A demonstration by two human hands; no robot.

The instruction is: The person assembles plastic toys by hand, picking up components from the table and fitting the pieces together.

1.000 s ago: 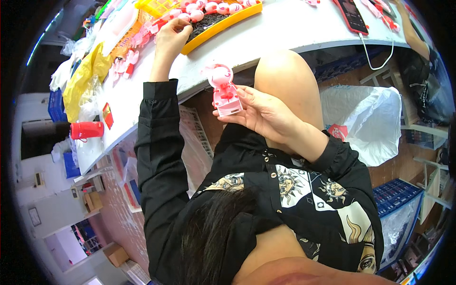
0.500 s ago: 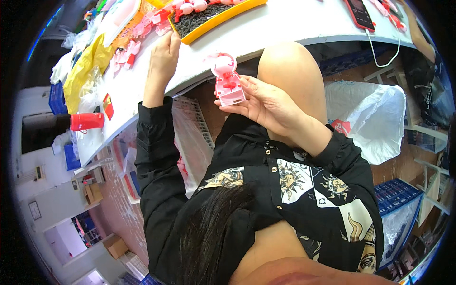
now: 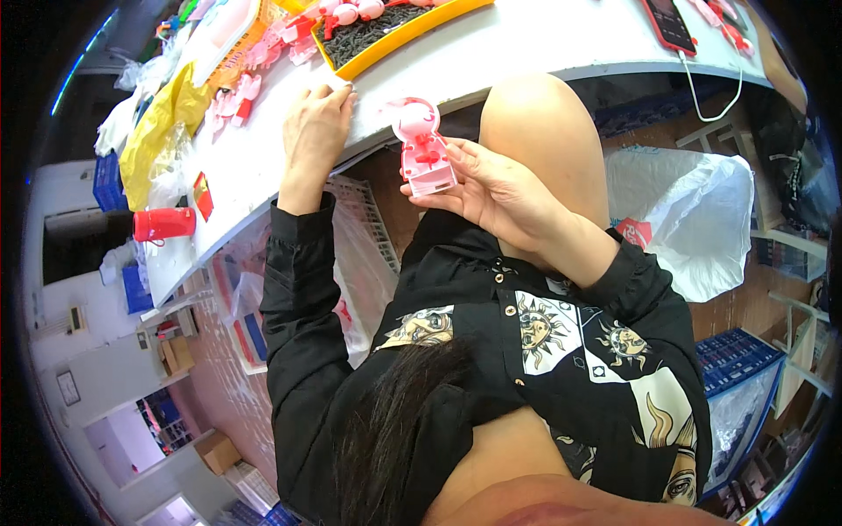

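My right hand [image 3: 495, 186] is closed on a pink plastic toy housing [image 3: 424, 149], held above my lap just off the table edge. Its inner side faces up: a round upper part, a boxy lower part and red pieces inside. My left hand [image 3: 317, 127] is over the white table, fingers bent and pressed together, back of the hand up. Whatever those fingers hold, if anything, is too small to make out. Just beyond them stands a yellow tray [image 3: 412, 39] with many small dark pieces [image 3: 373, 46] and some pink parts at its far side.
Pink and red plastic parts [image 3: 235, 103] lie left of the tray, beside a yellow bag [image 3: 167, 123]. A red cylinder [image 3: 165, 224] sits at the table's left edge. At the right, a phone [image 3: 668, 24] trails a white cable. A white plastic bag [image 3: 702, 219] hangs by my knee.
My left hand has moved from the tray's near corner rightward and toward me. My right hand and the pink housing have barely moved.
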